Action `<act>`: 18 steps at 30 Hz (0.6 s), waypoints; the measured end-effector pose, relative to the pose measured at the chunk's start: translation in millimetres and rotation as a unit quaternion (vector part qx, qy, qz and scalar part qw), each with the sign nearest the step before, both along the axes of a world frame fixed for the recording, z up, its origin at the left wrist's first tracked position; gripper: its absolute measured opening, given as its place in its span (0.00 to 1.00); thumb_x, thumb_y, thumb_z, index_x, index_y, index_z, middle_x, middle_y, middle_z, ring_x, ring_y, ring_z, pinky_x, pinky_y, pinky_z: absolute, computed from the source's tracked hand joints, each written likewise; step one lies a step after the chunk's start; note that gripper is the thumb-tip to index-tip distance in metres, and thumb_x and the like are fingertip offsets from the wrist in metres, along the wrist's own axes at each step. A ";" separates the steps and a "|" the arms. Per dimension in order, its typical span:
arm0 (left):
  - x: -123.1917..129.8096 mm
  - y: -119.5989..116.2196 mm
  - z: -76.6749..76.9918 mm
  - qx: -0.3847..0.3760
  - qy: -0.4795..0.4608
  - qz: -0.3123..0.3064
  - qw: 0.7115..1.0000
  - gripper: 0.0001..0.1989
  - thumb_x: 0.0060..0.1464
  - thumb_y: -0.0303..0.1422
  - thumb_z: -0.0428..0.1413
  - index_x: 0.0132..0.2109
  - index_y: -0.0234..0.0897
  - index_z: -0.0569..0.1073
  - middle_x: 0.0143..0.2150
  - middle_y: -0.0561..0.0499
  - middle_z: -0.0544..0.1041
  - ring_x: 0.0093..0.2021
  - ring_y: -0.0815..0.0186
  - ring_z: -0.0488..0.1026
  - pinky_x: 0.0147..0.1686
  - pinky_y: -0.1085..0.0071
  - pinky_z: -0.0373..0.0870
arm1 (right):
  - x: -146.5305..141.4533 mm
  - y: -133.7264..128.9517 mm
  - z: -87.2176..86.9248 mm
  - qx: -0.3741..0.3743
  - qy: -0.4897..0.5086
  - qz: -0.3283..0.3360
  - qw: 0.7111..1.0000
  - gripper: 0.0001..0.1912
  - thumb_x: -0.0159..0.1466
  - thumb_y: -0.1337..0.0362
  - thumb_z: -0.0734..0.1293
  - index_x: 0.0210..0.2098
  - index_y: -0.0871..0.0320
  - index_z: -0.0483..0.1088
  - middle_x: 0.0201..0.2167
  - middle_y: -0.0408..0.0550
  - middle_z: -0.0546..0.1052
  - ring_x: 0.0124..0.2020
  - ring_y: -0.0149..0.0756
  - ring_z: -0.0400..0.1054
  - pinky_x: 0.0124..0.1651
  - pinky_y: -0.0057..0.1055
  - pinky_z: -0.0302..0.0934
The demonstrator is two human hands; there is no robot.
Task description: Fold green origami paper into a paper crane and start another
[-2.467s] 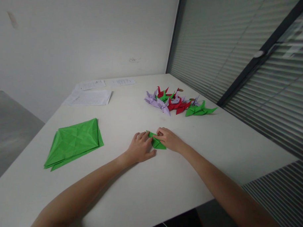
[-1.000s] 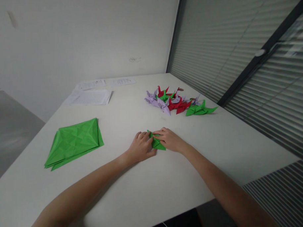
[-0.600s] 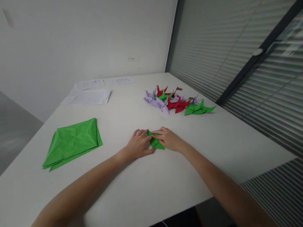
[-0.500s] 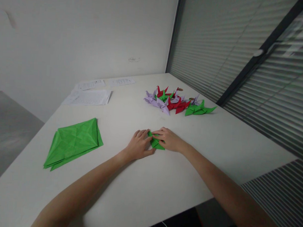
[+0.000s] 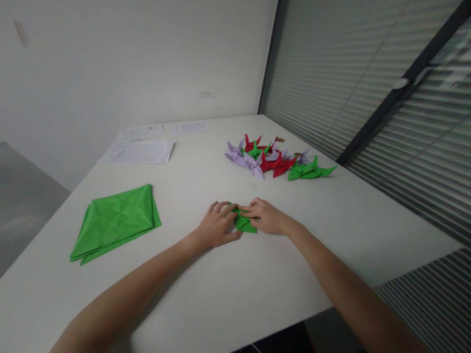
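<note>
A small piece of folded green paper (image 5: 246,224) lies flat on the white table (image 5: 200,304), partly covered by my hands. My left hand (image 5: 217,225) is at its left side, fingers curved over that edge and thumb at the near corner, holding it down. From the right, my right hand (image 5: 267,217) presses on its upper part, the fingertips close together and meeting those of my left hand. The folds under the fingers are hidden. The near corner of the paper shows between the hands.
A stack of larger creased green sheets (image 5: 116,218) lies to the left. Red, purple and green origami pieces (image 5: 277,160) are heaped at the back right. Printed papers (image 5: 143,151) lie at the back left. A wall and a window with blinds (image 5: 414,152) border the table.
The fingertips of my right hand have slid slightly left along the top of the folded green paper. My left hand stays nearly in place. The view has shifted a little.
</note>
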State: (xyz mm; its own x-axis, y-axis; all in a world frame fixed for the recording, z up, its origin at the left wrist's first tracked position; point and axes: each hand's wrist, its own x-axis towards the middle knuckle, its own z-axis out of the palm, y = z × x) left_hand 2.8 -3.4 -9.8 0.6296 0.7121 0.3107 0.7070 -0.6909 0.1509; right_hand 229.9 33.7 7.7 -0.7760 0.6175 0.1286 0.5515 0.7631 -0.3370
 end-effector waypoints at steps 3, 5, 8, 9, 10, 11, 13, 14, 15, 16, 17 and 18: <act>1.4 0.6 0.9 0.005 -0.001 -0.014 1.000 0.24 0.55 0.46 0.54 0.54 0.38 0.71 0.60 0.43 0.69 0.61 0.51 0.62 0.63 0.48 0.53 | 1.2 2.7 -4.5 -0.001 0.007 -0.003 1.000 0.17 0.67 0.65 0.61 0.52 0.49 0.74 0.57 0.43 0.72 0.45 0.41 0.62 0.51 0.43 0.63; 2.1 0.9 1.2 0.008 0.005 -0.017 1.000 0.24 0.55 0.47 0.54 0.53 0.36 0.72 0.59 0.41 0.70 0.61 0.51 0.63 0.63 0.48 0.53 | 2.3 4.7 -7.4 -0.001 0.006 -0.002 1.000 0.16 0.67 0.64 0.62 0.52 0.47 0.73 0.58 0.42 0.72 0.45 0.41 0.62 0.50 0.42 0.63; 2.4 0.8 1.4 0.006 0.009 -0.016 1.000 0.24 0.55 0.47 0.54 0.52 0.35 0.72 0.59 0.40 0.70 0.59 0.51 0.64 0.63 0.48 0.54 | 3.2 6.4 -9.2 -0.004 0.005 0.003 1.000 0.16 0.66 0.63 0.63 0.52 0.46 0.73 0.58 0.42 0.71 0.45 0.41 0.62 0.50 0.41 0.63; 2.2 0.5 1.5 0.004 0.011 -0.015 1.000 0.24 0.56 0.47 0.54 0.52 0.36 0.72 0.59 0.40 0.70 0.59 0.51 0.65 0.63 0.48 0.54 | 3.2 6.4 -9.1 -0.005 0.005 0.004 1.000 0.16 0.66 0.63 0.63 0.52 0.46 0.73 0.58 0.42 0.71 0.45 0.41 0.62 0.50 0.41 0.63; 2.0 0.1 1.7 0.003 0.012 -0.015 1.000 0.23 0.56 0.47 0.54 0.53 0.36 0.72 0.59 0.40 0.70 0.60 0.51 0.64 0.63 0.47 0.54 | 3.1 6.3 -8.7 -0.005 0.004 0.005 1.000 0.16 0.66 0.63 0.63 0.51 0.46 0.74 0.58 0.42 0.71 0.45 0.41 0.62 0.50 0.41 0.63; 1.6 -0.3 2.0 0.003 0.012 -0.015 1.000 0.23 0.57 0.47 0.53 0.54 0.37 0.71 0.60 0.40 0.70 0.60 0.52 0.64 0.63 0.47 0.54 | 2.8 6.0 -8.3 -0.005 0.003 0.004 1.000 0.16 0.66 0.63 0.63 0.51 0.46 0.74 0.58 0.43 0.71 0.45 0.41 0.62 0.50 0.41 0.63; 0.9 -1.3 3.0 0.011 0.012 -0.022 1.000 0.22 0.59 0.45 0.51 0.55 0.38 0.71 0.61 0.41 0.69 0.61 0.52 0.63 0.63 0.47 0.53 | 2.2 5.2 -7.5 -0.004 0.001 0.000 1.000 0.16 0.66 0.64 0.63 0.51 0.47 0.74 0.58 0.43 0.72 0.45 0.41 0.62 0.50 0.42 0.63; 0.5 -1.8 3.6 0.017 0.013 -0.034 0.999 0.20 0.60 0.44 0.50 0.55 0.39 0.71 0.61 0.41 0.68 0.61 0.52 0.63 0.63 0.48 0.53 | 1.9 4.8 -7.3 -0.004 0.001 -0.002 1.000 0.16 0.66 0.64 0.63 0.51 0.47 0.74 0.57 0.43 0.72 0.46 0.41 0.62 0.51 0.42 0.63; 0.2 -2.1 4.2 0.021 0.016 -0.051 0.998 0.19 0.62 0.42 0.49 0.54 0.39 0.71 0.61 0.42 0.68 0.61 0.53 0.64 0.63 0.49 0.54 | 1.6 4.5 -7.3 -0.004 0.000 -0.006 1.000 0.16 0.66 0.64 0.63 0.50 0.47 0.75 0.57 0.43 0.72 0.46 0.41 0.62 0.51 0.42 0.63; 0.0 -2.3 4.7 0.022 0.018 -0.070 0.997 0.17 0.62 0.41 0.48 0.53 0.39 0.72 0.60 0.42 0.69 0.60 0.54 0.65 0.62 0.51 0.56 | 1.5 4.3 -7.4 -0.006 -0.001 -0.009 1.000 0.16 0.66 0.65 0.63 0.50 0.47 0.75 0.57 0.42 0.73 0.47 0.42 0.62 0.51 0.42 0.63; -0.2 -2.3 5.0 0.019 0.019 -0.089 0.996 0.16 0.63 0.40 0.48 0.52 0.39 0.73 0.59 0.42 0.70 0.58 0.55 0.67 0.61 0.53 0.58 | 1.3 4.3 -7.8 -0.008 -0.001 -0.012 1.000 0.16 0.66 0.65 0.63 0.50 0.47 0.75 0.57 0.42 0.73 0.47 0.42 0.62 0.52 0.42 0.63; -0.2 -2.1 5.0 0.014 0.017 -0.105 0.994 0.16 0.63 0.39 0.48 0.51 0.38 0.73 0.58 0.41 0.70 0.57 0.56 0.68 0.59 0.55 0.61 | 1.2 4.3 -8.2 -0.009 0.000 -0.014 1.000 0.16 0.66 0.65 0.62 0.50 0.47 0.75 0.57 0.42 0.73 0.47 0.42 0.62 0.52 0.42 0.63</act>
State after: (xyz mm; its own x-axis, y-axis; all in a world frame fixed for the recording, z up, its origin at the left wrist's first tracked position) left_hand 2.6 -5.5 -4.8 0.7742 0.5551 0.3041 0.5512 -0.8275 0.1072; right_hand 231.1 38.1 -0.4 -0.7585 0.6411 0.1169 0.5724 0.7411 -0.3509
